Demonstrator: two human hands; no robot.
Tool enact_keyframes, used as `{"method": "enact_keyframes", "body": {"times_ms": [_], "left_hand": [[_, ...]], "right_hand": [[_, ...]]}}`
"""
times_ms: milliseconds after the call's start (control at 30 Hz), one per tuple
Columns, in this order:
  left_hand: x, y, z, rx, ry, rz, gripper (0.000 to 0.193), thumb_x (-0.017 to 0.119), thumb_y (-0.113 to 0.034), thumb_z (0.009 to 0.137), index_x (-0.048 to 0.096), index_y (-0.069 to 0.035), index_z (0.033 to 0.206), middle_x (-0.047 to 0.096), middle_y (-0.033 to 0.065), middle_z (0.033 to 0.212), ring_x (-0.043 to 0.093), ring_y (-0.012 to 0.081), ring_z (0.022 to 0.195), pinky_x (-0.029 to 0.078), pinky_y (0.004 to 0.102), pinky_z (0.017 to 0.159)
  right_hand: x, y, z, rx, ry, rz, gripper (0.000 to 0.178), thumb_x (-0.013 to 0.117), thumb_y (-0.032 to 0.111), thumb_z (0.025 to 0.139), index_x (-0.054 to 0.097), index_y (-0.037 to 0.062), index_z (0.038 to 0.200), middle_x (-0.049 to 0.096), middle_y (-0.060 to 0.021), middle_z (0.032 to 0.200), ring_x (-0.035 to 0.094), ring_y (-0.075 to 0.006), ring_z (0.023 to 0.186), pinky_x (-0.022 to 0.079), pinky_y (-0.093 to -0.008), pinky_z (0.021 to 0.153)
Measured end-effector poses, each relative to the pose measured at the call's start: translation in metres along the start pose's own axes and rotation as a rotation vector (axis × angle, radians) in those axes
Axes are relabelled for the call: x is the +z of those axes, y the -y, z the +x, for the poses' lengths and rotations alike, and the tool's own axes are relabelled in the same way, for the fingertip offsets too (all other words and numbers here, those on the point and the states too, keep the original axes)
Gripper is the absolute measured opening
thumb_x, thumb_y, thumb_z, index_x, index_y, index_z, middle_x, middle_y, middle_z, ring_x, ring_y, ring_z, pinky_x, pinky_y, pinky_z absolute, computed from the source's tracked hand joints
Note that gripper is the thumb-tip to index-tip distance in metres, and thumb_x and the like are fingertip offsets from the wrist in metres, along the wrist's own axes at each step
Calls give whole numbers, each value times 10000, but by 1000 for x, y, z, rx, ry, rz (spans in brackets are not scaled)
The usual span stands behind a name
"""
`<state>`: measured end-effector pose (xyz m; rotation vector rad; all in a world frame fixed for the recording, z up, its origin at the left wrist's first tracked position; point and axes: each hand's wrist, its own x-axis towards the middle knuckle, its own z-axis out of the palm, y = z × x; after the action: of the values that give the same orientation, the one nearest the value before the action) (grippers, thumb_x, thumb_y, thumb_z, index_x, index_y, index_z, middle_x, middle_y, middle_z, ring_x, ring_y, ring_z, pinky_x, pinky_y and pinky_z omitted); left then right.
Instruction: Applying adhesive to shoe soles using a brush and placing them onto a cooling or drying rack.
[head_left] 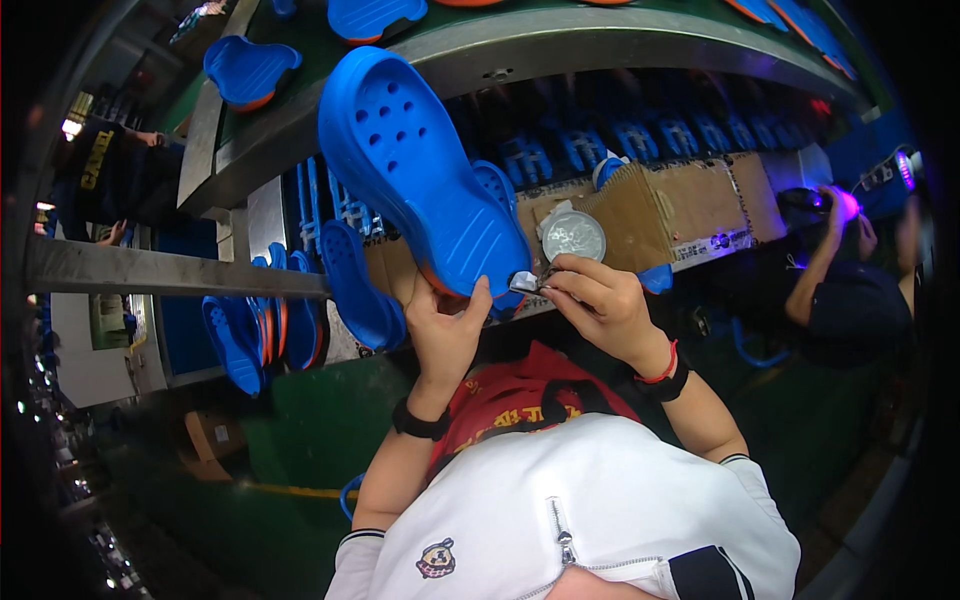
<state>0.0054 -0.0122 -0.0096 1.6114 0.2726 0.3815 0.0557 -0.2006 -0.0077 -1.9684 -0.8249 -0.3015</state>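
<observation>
A large blue clog (410,170) with round holes at its toe and orange on its underside stands tilted up in front of me. My left hand (442,335) grips its heel end, the thumb on the blue side. Beside that heel, my right hand (607,305) pinches a small silver-and-white piece (526,282), whose kind I cannot make out. A round, whitish dish (573,236) sits just beyond my right fingers. Behind the held clog, another blue clog (493,187) is partly hidden.
Brown cardboard (705,205) covers the bench. A metal-edged conveyor (520,50) carrying blue clogs runs across the far side. More clogs hang (265,325) on the left, by a metal bar (170,270). A person works at right (850,310); another stands far left (105,180).
</observation>
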Motion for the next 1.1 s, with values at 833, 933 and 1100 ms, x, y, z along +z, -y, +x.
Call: {"method": "enact_keyframes", "body": {"times_ms": [833,933,1100], "left_hand": [[-29,-42,56,108,156,-175,585,648,57,797,283,9,1252,509,156,1178,542,206,1089,448,352,959],[-49,-70,101,34,177,-216,485,627,-41,849,305,14,1208,557,183,1077,647,228,833,545,294,717],[-66,-101,181,-8,188,-415,170,596,-131,887,520,-5,972,630,95,774,610,156,547,504,230,491]], "right_hand": [[-24,2,-1,186,-160,-58,98,712,-12,752,663,-14,838,661,-130,900,632,-225,610,483,-274,512],[-24,0,-5,170,-182,-46,92,716,-6,752,666,-13,829,663,-128,882,615,-209,586,462,-264,491],[-21,-2,-12,224,-171,-45,93,718,3,751,668,-18,826,667,-139,881,629,-215,599,475,-269,503]]}}
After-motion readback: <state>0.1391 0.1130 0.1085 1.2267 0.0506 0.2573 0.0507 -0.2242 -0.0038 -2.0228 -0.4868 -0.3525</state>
